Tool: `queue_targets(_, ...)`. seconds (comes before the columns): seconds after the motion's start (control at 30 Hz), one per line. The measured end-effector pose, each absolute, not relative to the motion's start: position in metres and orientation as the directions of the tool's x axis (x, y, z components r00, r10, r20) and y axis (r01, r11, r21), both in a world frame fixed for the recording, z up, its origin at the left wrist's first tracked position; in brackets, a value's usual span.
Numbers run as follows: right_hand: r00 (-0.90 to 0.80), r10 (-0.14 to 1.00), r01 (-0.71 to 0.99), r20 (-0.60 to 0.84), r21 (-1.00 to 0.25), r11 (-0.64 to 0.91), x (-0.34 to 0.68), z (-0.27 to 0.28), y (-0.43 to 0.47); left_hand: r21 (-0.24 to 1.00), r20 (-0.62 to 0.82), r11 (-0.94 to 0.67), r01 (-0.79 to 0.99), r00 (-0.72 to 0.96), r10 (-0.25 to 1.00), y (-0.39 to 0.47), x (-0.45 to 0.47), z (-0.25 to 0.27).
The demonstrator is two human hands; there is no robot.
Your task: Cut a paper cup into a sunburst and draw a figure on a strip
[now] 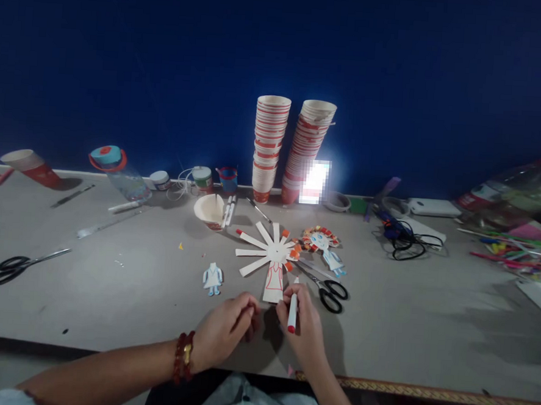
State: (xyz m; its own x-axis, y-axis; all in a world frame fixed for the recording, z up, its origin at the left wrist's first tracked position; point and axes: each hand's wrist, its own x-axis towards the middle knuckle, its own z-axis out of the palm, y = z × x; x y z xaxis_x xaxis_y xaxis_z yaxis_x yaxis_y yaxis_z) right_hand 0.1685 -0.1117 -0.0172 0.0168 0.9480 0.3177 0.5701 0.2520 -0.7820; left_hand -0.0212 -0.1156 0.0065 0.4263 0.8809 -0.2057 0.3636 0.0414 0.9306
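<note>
My right hand (303, 319) grips a white marker with a red end (293, 317), beside the lower edge of a cut-open paper cup (273, 293). That cup lies spread into strips like a sunburst, some with orange tips, and its widest strip carries a red-outlined dress drawing. To the left of this strip my left hand (226, 329) rests on the table, its fingers curled in with nothing visible in them. A small paper dress figure with blue edging (212, 278) lies further left. Black-handled scissors (331, 295) sit just right of the cut cup.
Behind stand two tall stacks of paper cups (268, 165). A finished-looking paper doll (320, 240) lies to the right. Another pair of scissors (14, 269), a water bottle (123, 178) and a cut cup (209, 211) are leftward. Black cable (405, 241) and colourful sticks (519, 248) lie rightward.
</note>
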Motion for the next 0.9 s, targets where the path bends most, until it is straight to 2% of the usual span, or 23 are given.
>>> queue_targets(0.03, 0.023, 0.951, 0.574, 0.307, -0.783, 0.239, 0.168, -0.018, -0.112, 0.867, -0.023, -0.227, 0.444, 0.491, 0.871, -0.119, -0.025, 0.006)
queue_targets(0.07, 0.027, 0.953, 0.587, 0.302, -0.777, 0.229, 0.168, -0.02, -0.113, 0.75, 0.129, -0.455, 0.481, 0.568, 0.813, -0.121, -0.028, 0.004)
queue_targets(0.1, 0.032, 0.952, 0.608, 0.306, -0.761, 0.224, 0.168, -0.021, -0.113, 0.617, 0.211, -0.608, 0.499, 0.64, 0.739, -0.122, -0.031, 0.003)
queue_targets(0.17, 0.046, 0.938, 0.665, 0.342, -0.711, 0.227, 0.17, -0.024, -0.115, 0.401, 0.244, -0.753, 0.522, 0.731, 0.637, -0.123, -0.033, -0.001)
queue_targets(0.27, 0.056, 0.915, 0.713, 0.4, -0.658, 0.244, 0.174, -0.024, -0.118, 0.27, 0.18, -0.762, 0.588, 0.747, 0.64, -0.121, -0.031, -0.007)
queue_targets(0.43, -0.085, 0.917, 0.763, 0.391, -0.566, 0.312, 0.178, -0.02, -0.118, 0.286, 0.137, -0.761, 0.582, 0.761, 0.634, -0.121, -0.025, -0.015)
queue_targets(0.77, -0.284, 0.875, 0.8, 0.393, -0.406, 0.442, 0.196, -0.017, -0.104, 0.215, 0.097, -0.788, 0.577, 0.79, 0.605, -0.123, -0.012, -0.009)
queue_targets(0.9, -0.313, 0.866, 0.772, 0.39, -0.426, 0.471, 0.206, -0.01, -0.101, 0.155, 0.104, -0.81, 0.566, 0.806, 0.583, -0.12, -0.011, -0.01)
